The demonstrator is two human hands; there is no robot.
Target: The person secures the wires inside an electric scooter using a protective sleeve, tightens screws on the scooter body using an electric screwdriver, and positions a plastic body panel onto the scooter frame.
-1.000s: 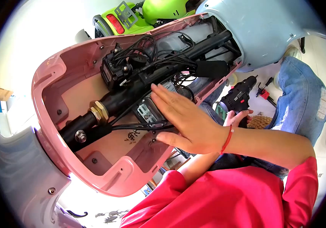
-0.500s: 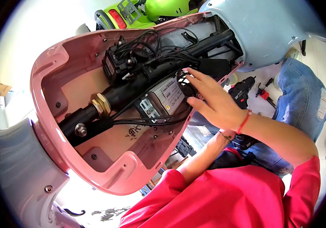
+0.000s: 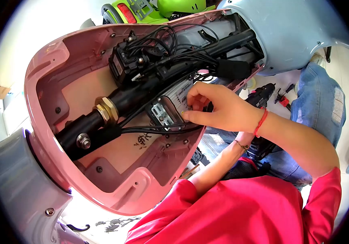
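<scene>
My right hand [image 3: 207, 106], with a red cord at the wrist, has its fingers curled and thumb close to them over the silver controller box [image 3: 179, 97]; whatever lies between the fingertips is too small to make out. My left hand [image 3: 245, 137] is mostly hidden behind my right forearm, its fingers out of sight. The black drill [image 3: 262, 94] shows above that forearm, its handle covered. Beside the box, a black tube [image 3: 136, 99] with a brass nut [image 3: 106, 110] runs through the pink shell [image 3: 119, 199]. Black cables [image 3: 158, 131] pass below the box.
A black component [image 3: 127, 61] with bundled wires sits in the shell's upper part. Pale blue body panels [image 3: 292, 34] adjoin it at the right. A green vehicle [image 3: 146, 12] stands behind. A red and black tool [image 3: 284, 101] lies near a denim-covered leg [image 3: 320, 103].
My right hand first moved right off the box, then back left with its fingers curling in. My left hand, earlier around the drill handle, has become hidden. The view has shifted slightly.
</scene>
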